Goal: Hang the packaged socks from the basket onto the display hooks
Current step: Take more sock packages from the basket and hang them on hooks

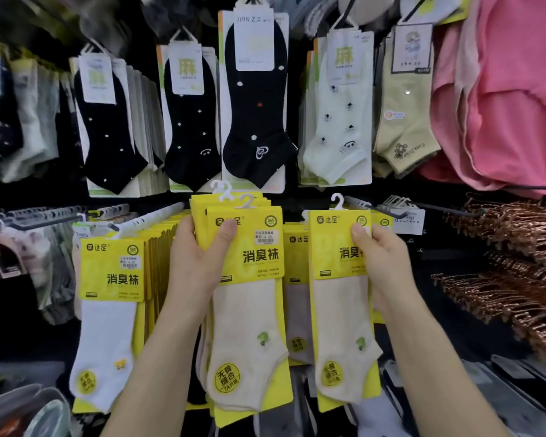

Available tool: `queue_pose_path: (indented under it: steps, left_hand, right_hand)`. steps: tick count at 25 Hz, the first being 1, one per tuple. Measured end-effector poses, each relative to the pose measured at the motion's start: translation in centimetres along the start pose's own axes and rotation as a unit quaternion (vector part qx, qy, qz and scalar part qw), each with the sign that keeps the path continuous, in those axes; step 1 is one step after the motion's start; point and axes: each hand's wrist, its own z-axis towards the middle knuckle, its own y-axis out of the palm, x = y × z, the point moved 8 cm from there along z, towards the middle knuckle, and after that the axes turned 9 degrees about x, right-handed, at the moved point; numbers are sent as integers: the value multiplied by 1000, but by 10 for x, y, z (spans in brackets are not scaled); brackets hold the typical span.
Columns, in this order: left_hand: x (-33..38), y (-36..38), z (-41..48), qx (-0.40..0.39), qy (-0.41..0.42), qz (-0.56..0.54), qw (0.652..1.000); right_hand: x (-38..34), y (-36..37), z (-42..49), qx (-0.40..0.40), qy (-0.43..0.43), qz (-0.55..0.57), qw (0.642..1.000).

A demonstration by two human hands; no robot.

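Note:
My left hand grips a small stack of yellow sock packs with beige socks, thumb across the front card, their white hangers sticking up. My right hand pinches a single yellow pack with a beige sock by its right edge. Its white hanger is level with a dark display hook just to its right. More yellow packs hang behind it. A row of yellow packs with white socks hangs on a hook at the left. The basket is out of view.
Black, white and green sock packs hang on the row above. Pink garments hang at the upper right. Copper-coloured hangers are stacked at the right. Grey and patterned socks hang at the far left.

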Motion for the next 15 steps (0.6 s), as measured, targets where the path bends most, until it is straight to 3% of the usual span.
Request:
queue_pose_path:
  steps: [4, 8, 15]
  left_hand:
    - [-5, 7, -9, -32, -1, 1, 999]
    - [-1, 13, -16, -48, 4, 1, 999]
    - [2, 1, -12, -29, 13, 7, 999]
  right_hand:
    - [6, -6, 6, -32, -23, -100, 994]
    - [8, 7, -6, 3, -96, -221, 971]
    - [19, 19, -10, 9, -82, -243, 966]
